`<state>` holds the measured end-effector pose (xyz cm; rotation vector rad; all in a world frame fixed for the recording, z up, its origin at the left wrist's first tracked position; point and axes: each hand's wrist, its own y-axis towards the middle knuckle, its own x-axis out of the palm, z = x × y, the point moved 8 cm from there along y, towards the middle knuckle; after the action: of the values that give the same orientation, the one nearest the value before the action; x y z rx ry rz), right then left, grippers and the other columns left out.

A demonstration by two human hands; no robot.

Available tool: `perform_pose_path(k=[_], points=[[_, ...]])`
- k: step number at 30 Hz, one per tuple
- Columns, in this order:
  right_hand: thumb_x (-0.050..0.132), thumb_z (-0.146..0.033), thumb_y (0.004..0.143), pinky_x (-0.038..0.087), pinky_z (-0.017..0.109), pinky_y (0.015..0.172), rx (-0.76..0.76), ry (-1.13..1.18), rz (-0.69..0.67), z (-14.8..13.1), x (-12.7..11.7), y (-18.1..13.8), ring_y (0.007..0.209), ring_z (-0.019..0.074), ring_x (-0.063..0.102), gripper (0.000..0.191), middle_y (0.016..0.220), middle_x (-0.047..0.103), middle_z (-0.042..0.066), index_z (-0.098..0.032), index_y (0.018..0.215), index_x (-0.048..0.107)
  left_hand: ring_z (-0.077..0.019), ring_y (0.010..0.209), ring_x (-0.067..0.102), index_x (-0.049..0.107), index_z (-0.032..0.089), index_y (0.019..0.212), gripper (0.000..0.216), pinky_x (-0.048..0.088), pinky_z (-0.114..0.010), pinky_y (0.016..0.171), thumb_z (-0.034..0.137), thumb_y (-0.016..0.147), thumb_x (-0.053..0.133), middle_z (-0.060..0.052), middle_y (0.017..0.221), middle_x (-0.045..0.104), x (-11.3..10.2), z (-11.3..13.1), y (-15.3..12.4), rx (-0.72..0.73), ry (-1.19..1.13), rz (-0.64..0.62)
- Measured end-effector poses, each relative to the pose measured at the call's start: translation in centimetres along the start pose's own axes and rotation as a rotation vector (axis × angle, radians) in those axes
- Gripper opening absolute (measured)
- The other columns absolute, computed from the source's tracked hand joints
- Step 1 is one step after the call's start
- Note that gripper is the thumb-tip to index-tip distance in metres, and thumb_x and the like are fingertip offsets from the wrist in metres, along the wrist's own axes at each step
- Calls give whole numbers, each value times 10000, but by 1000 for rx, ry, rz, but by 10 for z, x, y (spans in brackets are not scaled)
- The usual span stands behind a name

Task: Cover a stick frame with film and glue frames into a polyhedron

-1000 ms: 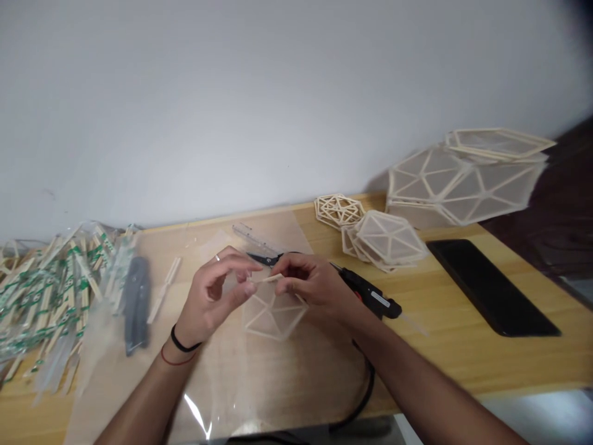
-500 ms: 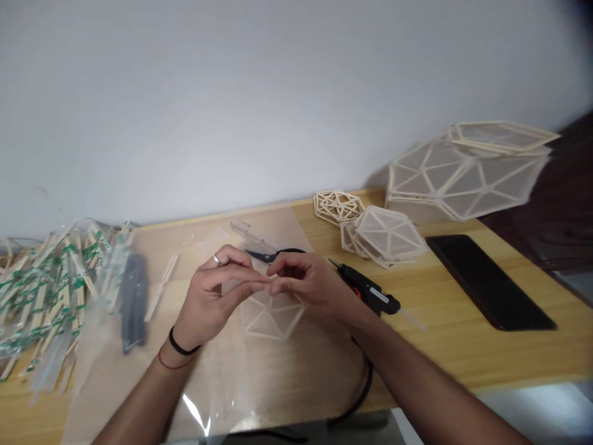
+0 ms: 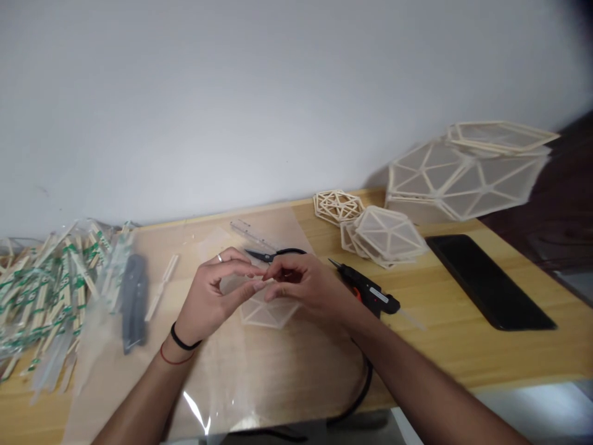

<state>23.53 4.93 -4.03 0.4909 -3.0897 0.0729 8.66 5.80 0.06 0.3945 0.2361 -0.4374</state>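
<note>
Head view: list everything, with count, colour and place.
Wrapped chopsticks: uncounted pile, pale with green print, far left
Unidentified tool: one, grey, beside that pile
Unwrapped chopsticks: one pair, pale, right of the tool
Plastic sheet: one, clear, mid-table
Ruler: one, clear, rear centre
Scissors: one pair, black, before the ruler
Bare frames: uncounted, pale, back edge
Small panels: uncounted stack, whitish, before the frames
Large panels: uncounted, whitish, back right
Glue gun: one, black and orange, right of centre
Flat slab: one, black, right
Cable: one, black, front edge
Loose panel: one, whitish, centre
Table: one, tan, below
Wall: one, grey, behind
Left hand: one, silver ring, centre
Right hand: one, centre
</note>
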Motion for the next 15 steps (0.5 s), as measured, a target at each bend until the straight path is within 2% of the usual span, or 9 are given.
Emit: perform_pose_path(k=[6, 11, 15], points=[[887, -465, 738, 346, 256, 585, -27, -86, 20, 1, -3, 0, 641, 126, 508, 306, 657, 611, -33, -191, 766, 754, -146, 797, 646, 825, 235, 907, 52, 508, -283, 747, 197, 893, 793, -27, 840, 702, 1, 3, 1, 1, 85, 30], [871, -489, 755, 343, 254, 578, -34, -122, 36, 2, -4, 0, 634, 124, 487, 329, 657, 581, -38, -186, 806, 754, -141, 781, 617, 765, 213, 856, 95, 478, -277, 738, 215, 946, 731, -13, 828, 662, 2, 3, 2, 14, 142, 12], [856, -492, 773, 350, 257, 585, -42, -152, 35, 2, -4, 0, 641, 125, 487, 334, 668, 578, -35, -182, 795, 735, -146, 797, 566, 694, 201, 832, 139, 432, -286, 758, 230, 967, 700, -5, 826, 608, -13, -2, 2, 8, 144, 115]])
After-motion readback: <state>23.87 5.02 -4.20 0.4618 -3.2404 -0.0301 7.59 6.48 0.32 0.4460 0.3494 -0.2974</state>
